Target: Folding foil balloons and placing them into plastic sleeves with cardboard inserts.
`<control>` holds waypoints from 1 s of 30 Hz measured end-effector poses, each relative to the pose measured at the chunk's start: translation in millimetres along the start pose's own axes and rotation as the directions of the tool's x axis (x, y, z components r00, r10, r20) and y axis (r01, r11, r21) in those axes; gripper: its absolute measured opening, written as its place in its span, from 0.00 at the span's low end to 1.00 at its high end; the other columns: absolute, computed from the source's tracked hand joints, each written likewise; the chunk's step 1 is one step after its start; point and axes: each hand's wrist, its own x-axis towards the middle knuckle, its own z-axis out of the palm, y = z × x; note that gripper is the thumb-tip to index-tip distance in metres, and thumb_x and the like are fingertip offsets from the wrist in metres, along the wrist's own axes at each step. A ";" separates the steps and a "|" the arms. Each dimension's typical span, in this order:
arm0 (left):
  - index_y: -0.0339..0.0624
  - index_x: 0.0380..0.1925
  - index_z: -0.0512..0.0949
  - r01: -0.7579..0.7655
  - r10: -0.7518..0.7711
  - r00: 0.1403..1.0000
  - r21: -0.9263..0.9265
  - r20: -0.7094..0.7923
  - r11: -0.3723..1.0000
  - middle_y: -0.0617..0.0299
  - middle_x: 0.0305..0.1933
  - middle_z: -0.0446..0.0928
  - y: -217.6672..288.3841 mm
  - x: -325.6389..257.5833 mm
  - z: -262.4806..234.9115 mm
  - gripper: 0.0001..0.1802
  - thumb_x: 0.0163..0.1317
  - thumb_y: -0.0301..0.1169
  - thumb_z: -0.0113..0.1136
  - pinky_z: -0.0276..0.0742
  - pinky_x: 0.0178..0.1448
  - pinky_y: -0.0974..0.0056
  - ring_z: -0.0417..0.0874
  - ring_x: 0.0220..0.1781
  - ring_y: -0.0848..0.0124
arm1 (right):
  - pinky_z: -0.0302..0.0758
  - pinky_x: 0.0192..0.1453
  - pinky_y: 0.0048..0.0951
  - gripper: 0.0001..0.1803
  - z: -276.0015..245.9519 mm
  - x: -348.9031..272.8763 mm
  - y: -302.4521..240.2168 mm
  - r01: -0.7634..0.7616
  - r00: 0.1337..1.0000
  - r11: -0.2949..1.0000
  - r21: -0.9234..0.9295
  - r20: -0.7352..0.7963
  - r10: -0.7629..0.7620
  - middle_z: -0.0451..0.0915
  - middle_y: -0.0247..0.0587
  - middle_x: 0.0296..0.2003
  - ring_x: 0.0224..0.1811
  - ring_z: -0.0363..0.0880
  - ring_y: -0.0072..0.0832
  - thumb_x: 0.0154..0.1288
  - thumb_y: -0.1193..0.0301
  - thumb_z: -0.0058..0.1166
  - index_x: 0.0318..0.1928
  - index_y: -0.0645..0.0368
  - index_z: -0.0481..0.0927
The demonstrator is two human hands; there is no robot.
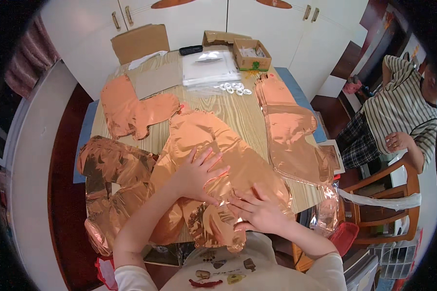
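Both hands (197, 177) (261, 212) lay spread on copper foil (199, 128) by the near edge of the wood-grained bench (223, 103). White cabinets (262, 29) stood beyond.

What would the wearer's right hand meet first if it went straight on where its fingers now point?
Probably the left hand, at its thumb side, close ahead of the right hand over the copper-coloured foil; their exact heights are unclear.

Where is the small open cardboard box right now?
In the head view, the box stands at the far edge of the table, right of centre, right of the plastic stack and beyond the small white rings.
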 end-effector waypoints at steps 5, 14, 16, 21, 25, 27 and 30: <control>0.69 0.71 0.62 -0.017 0.017 1.000 0.004 -0.013 1.000 0.52 0.77 0.56 0.2 -0.7 -1.7 0.58 0.39 0.79 0.56 0.41 0.76 0.32 0.52 0.78 0.44 | 0.44 0.77 0.57 0.32 3.1 -2.2 0.0 0.002 1.000 0.988 0.157 0.004 -0.003 0.74 0.31 0.64 0.73 0.61 0.32 0.62 0.43 0.54 0.60 0.47 0.78; 0.68 0.71 0.63 -0.031 0.031 0.999 -0.012 -0.014 0.999 0.51 0.76 0.56 -1.3 -0.2 -0.5 0.58 0.39 0.79 0.56 0.42 0.75 0.31 0.51 0.78 0.43 | 0.59 0.69 0.52 0.31 -13.9 -14.9 12.9 -0.205 0.971 0.948 0.242 -0.073 0.229 0.73 0.44 0.60 0.64 0.69 0.41 0.59 0.52 0.62 0.59 0.53 0.76; 0.68 0.71 0.63 -0.036 0.036 0.999 -0.023 -0.029 0.999 0.51 0.76 0.56 -2.6 -1.1 -0.6 0.57 0.39 0.79 0.56 0.42 0.75 0.31 0.51 0.78 0.43 | 0.66 0.63 0.50 0.32 -20.4 -26.1 23.6 -0.461 0.867 0.868 0.183 -0.117 0.485 0.75 0.51 0.55 0.59 0.72 0.46 0.56 0.56 0.66 0.58 0.57 0.74; 0.66 0.71 0.63 -0.034 0.034 0.999 -0.037 -0.013 0.999 0.50 0.76 0.56 -3.6 -2.8 -0.7 0.59 0.38 0.79 0.58 0.40 0.76 0.32 0.49 0.78 0.41 | 0.72 0.53 0.46 0.33 -30.4 -44.7 30.3 -0.760 0.598 0.608 0.229 -0.119 0.792 0.77 0.61 0.47 0.51 0.76 0.54 0.54 0.62 0.69 0.55 0.65 0.70; 0.66 0.71 0.62 -0.031 0.031 0.999 -0.038 -0.006 0.999 0.50 0.76 0.56 -2.5 -1.6 -0.5 0.59 0.38 0.79 0.57 0.40 0.76 0.32 0.49 0.78 0.41 | 0.75 0.46 0.45 0.29 -22.1 -54.8 33.7 -0.697 0.618 0.603 0.389 -0.102 0.780 0.79 0.58 0.37 0.43 0.78 0.54 0.56 0.69 0.67 0.55 0.64 0.69; 0.66 0.71 0.63 -0.034 0.033 0.999 -0.040 -0.023 0.999 0.49 0.76 0.56 -1.8 0.7 0.0 0.58 0.38 0.78 0.59 0.40 0.76 0.32 0.49 0.78 0.41 | 0.76 0.41 0.41 0.27 -27.5 -58.9 32.3 -0.692 0.607 0.544 0.474 -0.025 0.794 0.80 0.55 0.34 0.37 0.80 0.50 0.58 0.71 0.66 0.55 0.64 0.69; 0.62 0.71 0.63 -0.017 0.017 1.000 -0.047 -0.008 0.999 0.50 0.76 0.56 -2.4 -4.3 -1.2 0.55 0.43 0.75 0.59 0.41 0.76 0.33 0.50 0.78 0.43 | 0.76 0.34 0.36 0.24 -53.8 -41.0 12.1 -0.686 0.590 0.505 0.524 -0.006 0.807 0.79 0.49 0.30 0.28 0.80 0.42 0.59 0.73 0.64 0.54 0.62 0.70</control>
